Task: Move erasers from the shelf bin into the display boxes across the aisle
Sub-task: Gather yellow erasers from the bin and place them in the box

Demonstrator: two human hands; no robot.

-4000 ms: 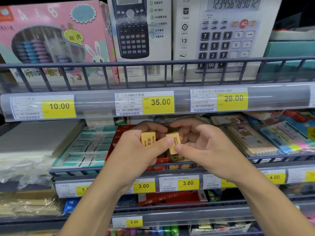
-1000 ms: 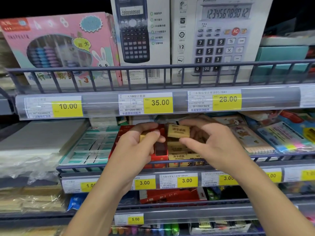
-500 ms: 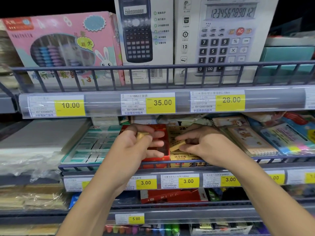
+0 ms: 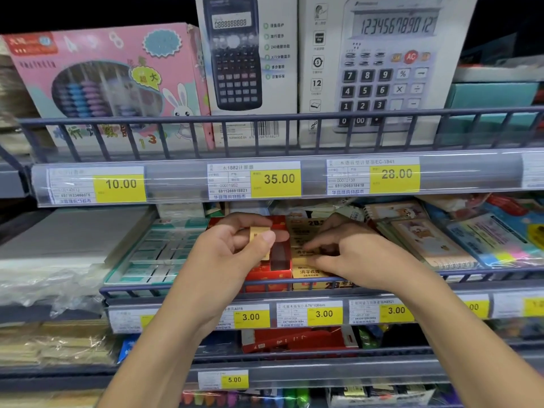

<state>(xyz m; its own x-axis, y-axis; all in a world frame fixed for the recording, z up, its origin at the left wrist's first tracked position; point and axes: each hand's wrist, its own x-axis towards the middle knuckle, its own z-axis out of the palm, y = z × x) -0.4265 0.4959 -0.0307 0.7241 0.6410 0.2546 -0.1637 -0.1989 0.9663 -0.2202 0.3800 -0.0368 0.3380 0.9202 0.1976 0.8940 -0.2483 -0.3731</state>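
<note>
Right hand [image 4: 356, 254] has sunk into the yellow box [image 4: 306, 248] – fingers curled, grip unclear – left hand [image 4: 235, 248] pinches an eraser [image 4: 257, 234]

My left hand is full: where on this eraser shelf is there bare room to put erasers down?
Only the empty red tray between the left hand and the yellow eraser box. Elsewhere crowded: green-white packs left, notebooks right, and the right hand over the eraser box.

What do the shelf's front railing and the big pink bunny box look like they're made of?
The front railing looks like metal wire with a matte grey-blue coating: thin straight bars, evenly coloured, no shine. The pink bunny box looks like printed cardboard with a clear plastic window; glare streaks cross the window over the beads inside.
</note>
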